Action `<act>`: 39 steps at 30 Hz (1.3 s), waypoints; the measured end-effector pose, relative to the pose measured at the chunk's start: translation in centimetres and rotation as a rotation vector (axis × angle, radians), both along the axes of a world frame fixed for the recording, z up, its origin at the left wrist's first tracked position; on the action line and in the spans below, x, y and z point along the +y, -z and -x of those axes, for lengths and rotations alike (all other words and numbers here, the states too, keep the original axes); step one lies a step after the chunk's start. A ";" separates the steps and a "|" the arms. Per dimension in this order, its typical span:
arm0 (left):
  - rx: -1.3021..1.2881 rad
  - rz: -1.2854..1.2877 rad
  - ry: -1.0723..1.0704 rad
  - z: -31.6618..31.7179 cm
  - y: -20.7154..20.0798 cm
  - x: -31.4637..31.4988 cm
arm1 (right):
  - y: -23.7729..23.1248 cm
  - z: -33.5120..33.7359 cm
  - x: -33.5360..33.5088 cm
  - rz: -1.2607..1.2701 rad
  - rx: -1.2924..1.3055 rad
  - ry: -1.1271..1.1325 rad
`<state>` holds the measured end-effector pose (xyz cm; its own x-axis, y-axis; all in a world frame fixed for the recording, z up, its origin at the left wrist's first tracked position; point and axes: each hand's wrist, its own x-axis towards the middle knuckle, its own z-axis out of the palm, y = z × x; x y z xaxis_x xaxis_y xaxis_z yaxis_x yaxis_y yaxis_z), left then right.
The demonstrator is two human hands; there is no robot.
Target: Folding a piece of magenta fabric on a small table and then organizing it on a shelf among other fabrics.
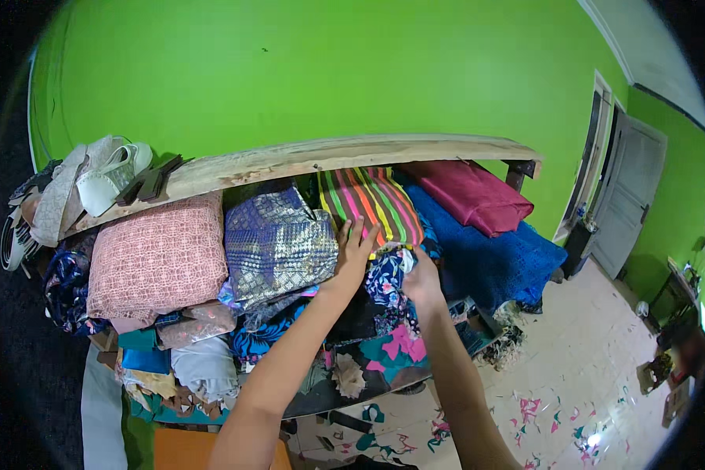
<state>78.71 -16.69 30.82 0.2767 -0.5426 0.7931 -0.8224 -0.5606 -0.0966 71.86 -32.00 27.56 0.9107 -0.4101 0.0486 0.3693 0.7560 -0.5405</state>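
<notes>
My left hand (pixel 356 254) lies with its fingers apart on the lower left part of a folded striped cloth (pixel 368 204) in brown, pink, orange and yellow. To its left is a stack of blue and silver-gold patterned fabric (pixel 278 247). My right hand (pixel 421 278) is closed at the right side of a bunched navy floral cloth (pixel 387 278), just below the striped cloth; its fingertips are partly hidden. Blue textured fabric (pixel 474 243) lies to the right of that hand, with a folded maroon cloth (pixel 474 192) on top.
A wooden plank shelf (pixel 313 157) runs behind the piles, holding white shoes (pixel 110 176) at its left. A pink patterned bundle (pixel 160 254) sits left. Fabric scraps (pixel 399 348) lie on the dark lower surface, and more litter the tiled floor (pixel 556 352). A white door (pixel 627 188) stands far right.
</notes>
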 end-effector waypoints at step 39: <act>-0.142 0.122 -0.073 5.1 0.1 6.1 | -10.7 2.4 0.4 1.583 -0.036 0.350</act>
<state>73.65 -10.60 30.73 0.1922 -0.4229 0.8856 -0.7624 -0.6326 -0.1366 69.46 -31.64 38.28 0.7774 -0.1074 0.6198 0.4238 -0.6387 -0.6422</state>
